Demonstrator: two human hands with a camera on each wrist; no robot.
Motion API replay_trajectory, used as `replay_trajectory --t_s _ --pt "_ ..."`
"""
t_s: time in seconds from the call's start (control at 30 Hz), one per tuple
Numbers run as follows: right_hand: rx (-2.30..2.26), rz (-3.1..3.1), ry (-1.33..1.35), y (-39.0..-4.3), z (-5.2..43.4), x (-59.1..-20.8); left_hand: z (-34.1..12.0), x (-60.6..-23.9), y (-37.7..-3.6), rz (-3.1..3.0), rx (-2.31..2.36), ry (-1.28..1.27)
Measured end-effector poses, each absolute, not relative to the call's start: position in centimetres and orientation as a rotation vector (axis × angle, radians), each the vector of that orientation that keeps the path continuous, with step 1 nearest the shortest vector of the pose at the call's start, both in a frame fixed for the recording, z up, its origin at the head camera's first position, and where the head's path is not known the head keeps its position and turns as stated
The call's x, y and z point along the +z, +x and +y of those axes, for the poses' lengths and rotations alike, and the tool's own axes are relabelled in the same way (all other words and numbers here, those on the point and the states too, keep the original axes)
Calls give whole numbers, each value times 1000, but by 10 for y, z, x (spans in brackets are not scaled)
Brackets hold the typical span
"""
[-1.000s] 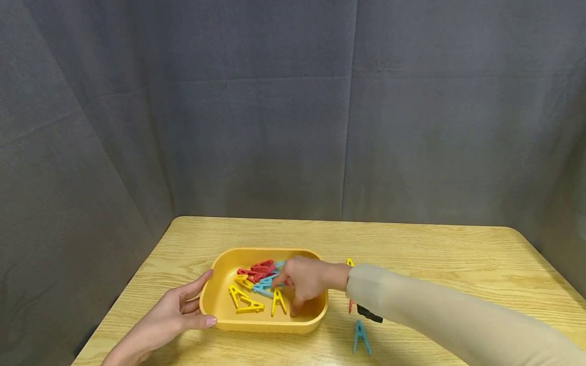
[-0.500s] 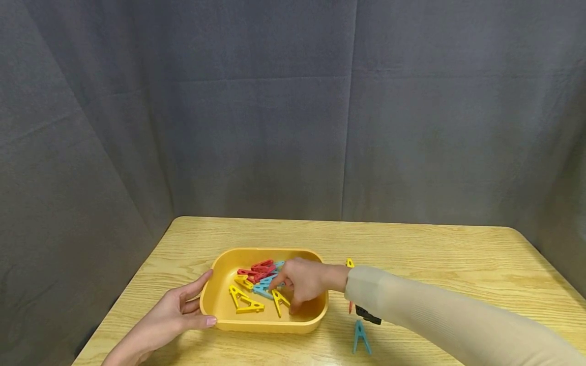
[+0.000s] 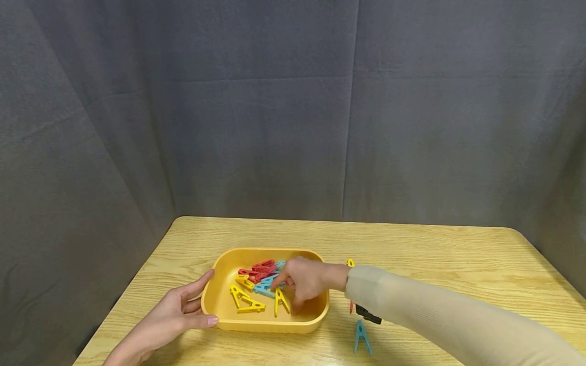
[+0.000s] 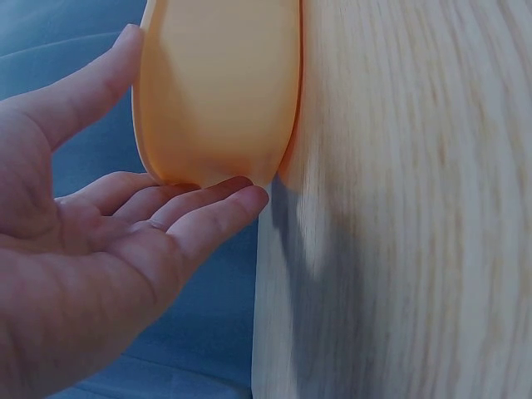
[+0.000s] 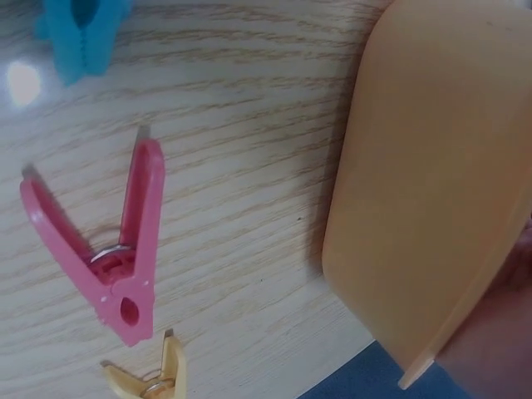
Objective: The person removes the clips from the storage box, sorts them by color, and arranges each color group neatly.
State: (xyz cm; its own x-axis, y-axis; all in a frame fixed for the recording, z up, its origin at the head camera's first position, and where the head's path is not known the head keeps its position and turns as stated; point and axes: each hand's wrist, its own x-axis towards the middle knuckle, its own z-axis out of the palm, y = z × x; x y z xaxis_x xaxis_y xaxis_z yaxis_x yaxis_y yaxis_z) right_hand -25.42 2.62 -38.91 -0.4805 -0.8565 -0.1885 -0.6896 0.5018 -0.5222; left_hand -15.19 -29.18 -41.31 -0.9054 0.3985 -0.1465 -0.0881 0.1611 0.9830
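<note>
The yellow tray (image 3: 220, 305) holds several red, blue and yellow pegs; right hand (image 3: 304, 282) pinches a yellow peg (image 3: 280, 301), left hand (image 3: 171, 317) spread against its side.

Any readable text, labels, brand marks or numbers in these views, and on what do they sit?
None: no word, number, label or brand can be read in any view.
Yellow tray: plain wall, no marking.
Clothespins in the tray: too small to show any mark.
Pink clothespin on the table: seen close, no lettering.
Grey curtain: plain.
</note>
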Motion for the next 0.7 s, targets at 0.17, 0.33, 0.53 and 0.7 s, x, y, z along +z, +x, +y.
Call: replay_trajectory --t_s 0.17,0.33,0.53,0.7 --pt "-573 2283 -1250 -251 25 -389 -291 -413 -152 2049 1806 303" --pt "-590 2313 -1247 -247 27 -387 -291 -412 -152 2041 1814 315" --pt "-578 2315 -1259 -246 26 -388 -291 -411 -151 2042 1812 311" --pt "-593 2269 -1259 -249 27 -389 -289 -411 -150 2052 1802 295"
